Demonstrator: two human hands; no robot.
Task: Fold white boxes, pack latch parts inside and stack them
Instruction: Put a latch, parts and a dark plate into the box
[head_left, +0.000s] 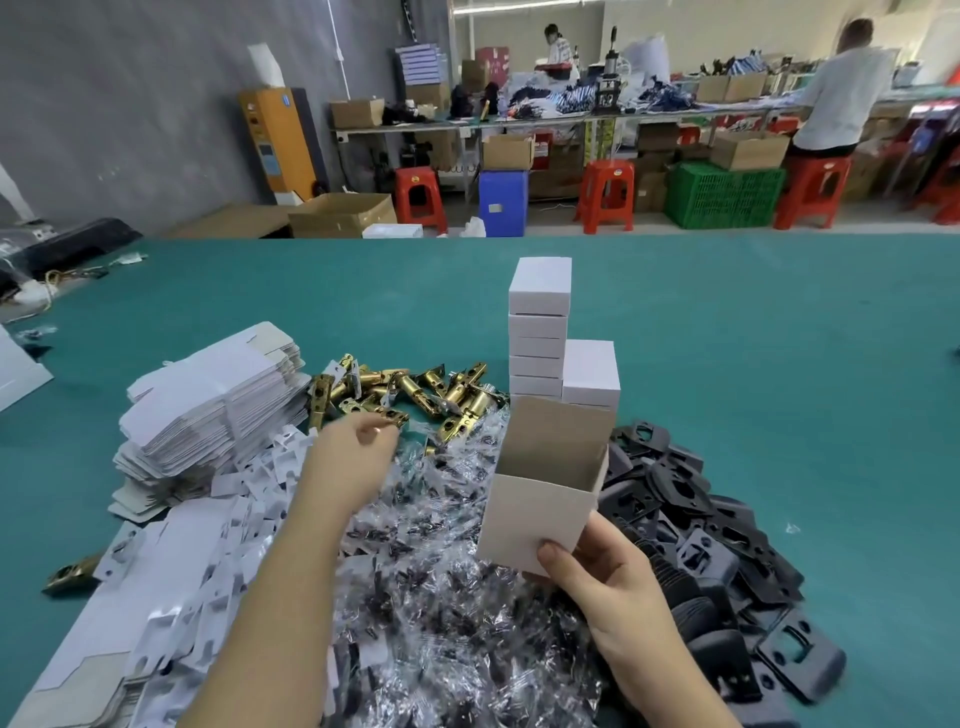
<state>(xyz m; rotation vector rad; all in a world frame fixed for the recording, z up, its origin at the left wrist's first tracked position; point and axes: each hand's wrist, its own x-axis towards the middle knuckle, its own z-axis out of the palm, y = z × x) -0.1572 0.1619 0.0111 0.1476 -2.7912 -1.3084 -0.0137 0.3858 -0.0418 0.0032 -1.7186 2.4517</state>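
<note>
My right hand (597, 566) grips a folded white box (540, 514) by its lower corner; the box is upright, its top open and its lid flap raised. My left hand (350, 460) reaches toward the pile of brass latch parts (410, 389), fingers curled at the near edge of the pile over one latch; whether they grip it I cannot tell. Two stacks of closed white boxes (537, 332) stand just behind the open box. Flat unfolded box blanks (218, 405) lie in a stack at the left.
Clear plastic bags of small screws (431, 561) cover the green table (779, 364) in front of me. Black plastic plates (691, 525) are heaped at the right. White card inserts (208, 561) lie at the lower left. People work at benches beyond the table.
</note>
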